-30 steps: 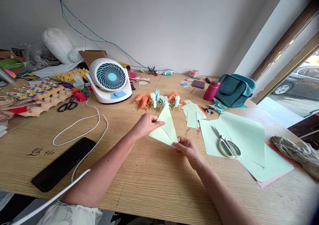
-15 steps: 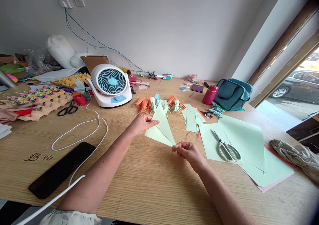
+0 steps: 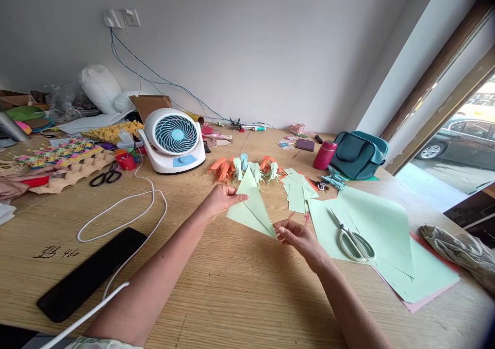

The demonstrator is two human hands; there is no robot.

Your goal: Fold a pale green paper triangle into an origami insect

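Pale green folded paper (image 3: 253,212), a pointed triangle with flaps laid over one side, is held up above the table in front of me. My left hand (image 3: 224,200) pinches its left edge, thumb on the front face and fingers behind. At the lower right corner is my right hand (image 3: 294,238), its thumb and fingertips closed about the tip. Just beyond the paper stand several folded paper figures, orange ones (image 3: 221,168) and pale green ones (image 3: 255,172). Cut green strips (image 3: 297,197) lie to their right.
White-handled scissors (image 3: 353,239) rest on green sheets (image 3: 390,230) at right. A fan (image 3: 174,140), black scissors (image 3: 106,175) and a phone (image 3: 93,271) with a white cable (image 3: 164,210) are at left. Another person's hand (image 3: 13,188) shows at far left. A pink bottle (image 3: 325,154) stands by a teal bag (image 3: 359,154).
The view has tilted up slightly, so everything sits lower. My right hand has shifted its fingers at the paper's corner, and the paper has turned a little. The left hand keeps its hold.
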